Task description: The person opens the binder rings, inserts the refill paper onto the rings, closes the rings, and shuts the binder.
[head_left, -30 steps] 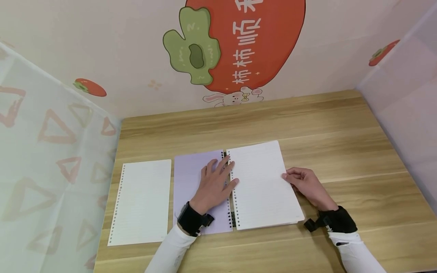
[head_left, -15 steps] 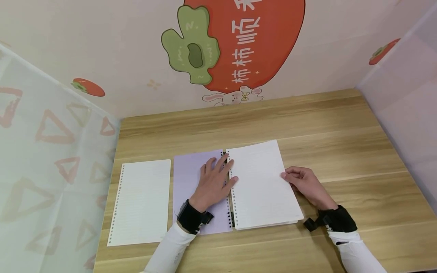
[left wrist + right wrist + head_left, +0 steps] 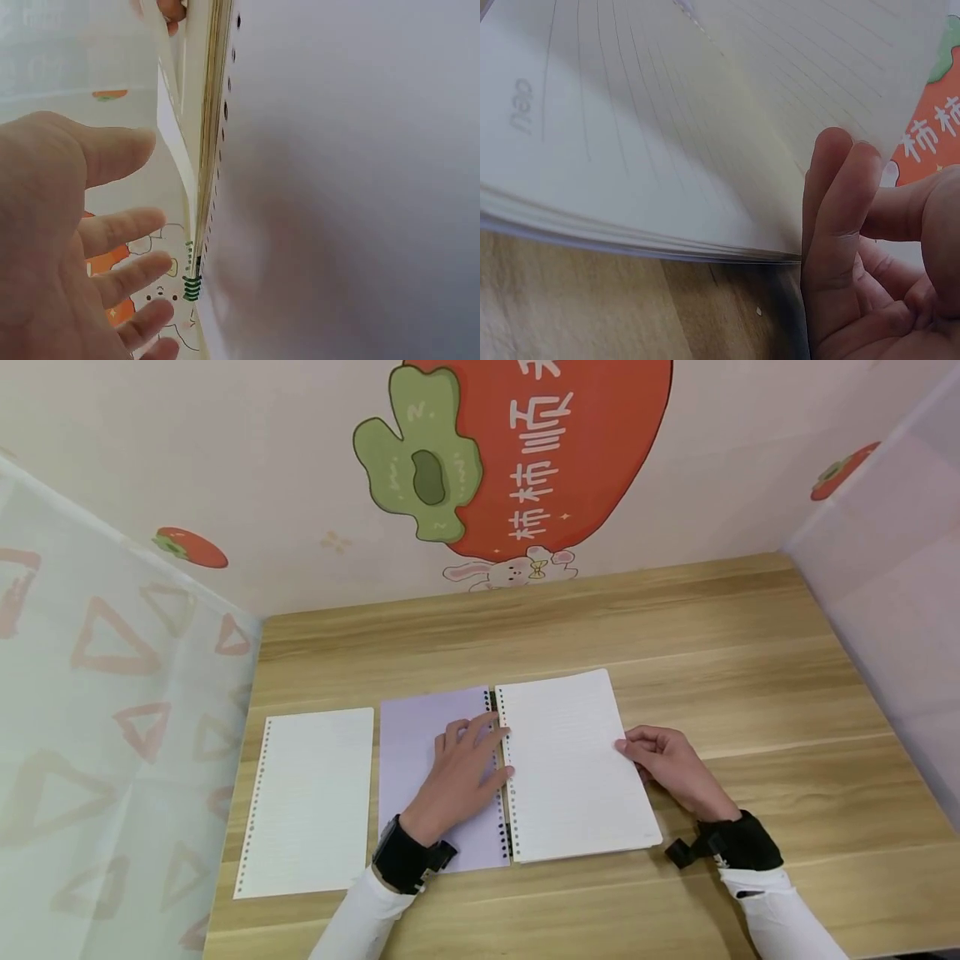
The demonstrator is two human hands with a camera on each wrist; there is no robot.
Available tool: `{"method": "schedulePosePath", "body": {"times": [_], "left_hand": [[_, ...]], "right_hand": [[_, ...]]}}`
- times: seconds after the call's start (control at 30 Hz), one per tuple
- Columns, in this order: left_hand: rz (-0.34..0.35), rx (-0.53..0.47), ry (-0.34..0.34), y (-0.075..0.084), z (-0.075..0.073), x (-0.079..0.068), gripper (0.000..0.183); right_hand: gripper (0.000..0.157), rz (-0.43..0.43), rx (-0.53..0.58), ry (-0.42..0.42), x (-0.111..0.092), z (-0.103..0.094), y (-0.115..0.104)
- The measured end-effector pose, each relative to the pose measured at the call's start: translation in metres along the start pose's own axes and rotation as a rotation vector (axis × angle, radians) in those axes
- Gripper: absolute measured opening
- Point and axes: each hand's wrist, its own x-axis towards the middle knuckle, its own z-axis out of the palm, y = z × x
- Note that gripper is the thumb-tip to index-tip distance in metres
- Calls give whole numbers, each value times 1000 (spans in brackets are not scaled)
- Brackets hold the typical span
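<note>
A loose-leaf notebook lies open, its purple cover (image 3: 412, 727) to the left and its lined white pages (image 3: 570, 777) to the right of the ring binding (image 3: 513, 842). My left hand (image 3: 456, 781) spreads relaxed fingers over the binding, fingertips at the punched holes. In the left wrist view its fingers are apart, near the dark green rings (image 3: 192, 288). At the right edge of the pages, my right hand (image 3: 670, 767) pinches the top paper between thumb and fingers. The right wrist view shows this lined paper (image 3: 810, 67) raised above the page stack (image 3: 630, 172).
A loose punched sheet (image 3: 315, 802) lies flat left of the cover on the wooden table (image 3: 750, 660). Behind the table is a wall with a large red fruit print (image 3: 570, 460). Pale curtain-like panels border the left and right sides.
My left hand has drawn slightly left and toward me, its fingertips shifting back from the page to the hole edge. My right hand keeps its pinch in nearly the same place.
</note>
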Motion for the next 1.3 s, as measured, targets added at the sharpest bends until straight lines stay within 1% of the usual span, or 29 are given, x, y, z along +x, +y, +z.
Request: {"method": "schedulePosePath", "body": {"times": [0.13,0.27,0.33,0.5,0.67,0.9,1.07,1.3], "left_hand": [[48,-56,-2,5,-3,-14,45],[98,-91,-18,13,-6,-24,33],[114,-97,-42,16,-6,-27,29],[138,-85,-110,20,-2,-34,30],[160,-90,-143,23,2,-38,33],[195,-83,-186,26,4,-39,32],[201,-58,-197,28,4,-40,35],[236,-31,-219,31,4,-41,38]], "right_hand": [[50,4,-19,1,1,1,0],[49,-4,-64,8,2,2,-1],[47,-12,-86,14,2,2,-1],[42,-38,-136,21,2,1,-2],[40,-40,-175,27,3,1,-2],[41,-45,-171,4,3,-2,-4],[42,-39,-189,1,2,-5,-7],[41,-40,-204,2,2,-7,-8]]}}
